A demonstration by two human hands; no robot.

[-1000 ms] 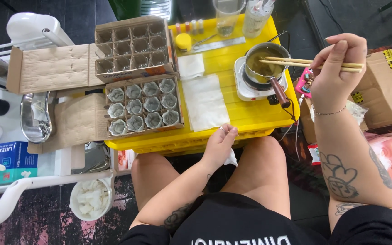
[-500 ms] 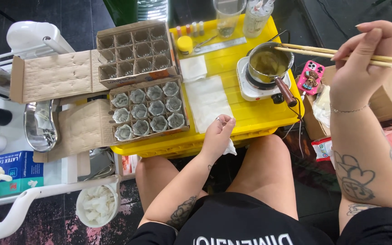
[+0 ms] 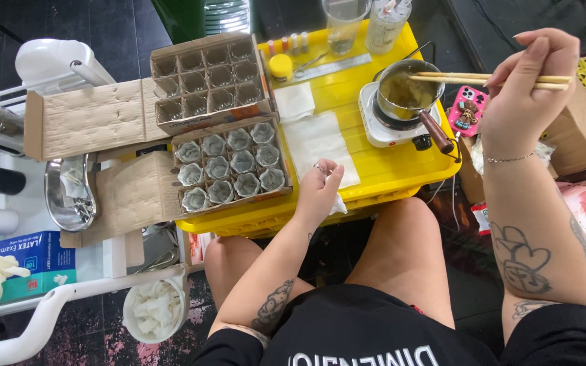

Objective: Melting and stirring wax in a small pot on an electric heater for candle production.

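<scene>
The chopsticks (image 3: pixel 483 79) lay almost level in the upper right of the frame, their long axis running left to right, tips out over the small pot (image 3: pixel 405 91) and butt ends poking past the right hand (image 3: pixel 527 91). That hand was closed around them, fingers pinched near the thick end, so the pot sat to the left of the hand, just beyond the tips. They were a plain pale wooden pair, held close together. The pot held a murky yellow-green liquid and stood on a little white hotplate (image 3: pixel 384 129), its dark handle pointing toward the lower right.

The left hand (image 3: pixel 320 186) was well apart from the pot, near the centre of the frame, fingers loosely curled and resting on a white paper sheet (image 3: pixel 313 139) at the near edge of the yellow tray (image 3: pixel 401 169); it gripped nothing I could make out. Just left of it stood a cardboard box (image 3: pixel 228 169) of small whitish cups, with an empty divided box (image 3: pixel 208 81) above it.
</scene>
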